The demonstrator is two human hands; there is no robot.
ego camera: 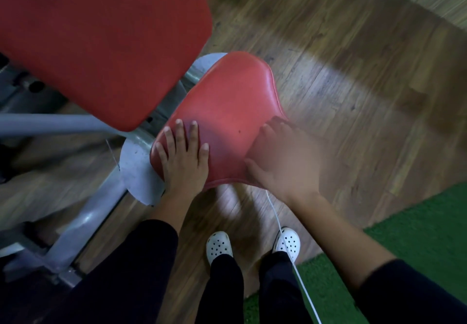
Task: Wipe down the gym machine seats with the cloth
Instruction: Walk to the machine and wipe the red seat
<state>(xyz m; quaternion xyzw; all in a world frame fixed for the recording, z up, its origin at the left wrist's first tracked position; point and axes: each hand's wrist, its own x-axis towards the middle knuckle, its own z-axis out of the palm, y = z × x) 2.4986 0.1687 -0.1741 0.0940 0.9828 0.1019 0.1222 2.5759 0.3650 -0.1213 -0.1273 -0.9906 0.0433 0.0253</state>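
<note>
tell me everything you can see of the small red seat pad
The seat pad is red, glossy vinyl-like upholstery with a raised seam round its rim, narrow at the far end and flaring wide toward the person. It sits on a grey metal plate, beside the larger red pad. The left hand lies flat on its near left part; the blurred right hand covers its near right corner.

A wood-plank floor point(353, 96) spreads out below you. The grey metal frame point(83, 220) of the gym machine stands on it at your left. Your two white clogs point(218, 245) stand on the planks. A green turf mat point(417, 235) covers the floor at your right, just beside your right foot.
</note>
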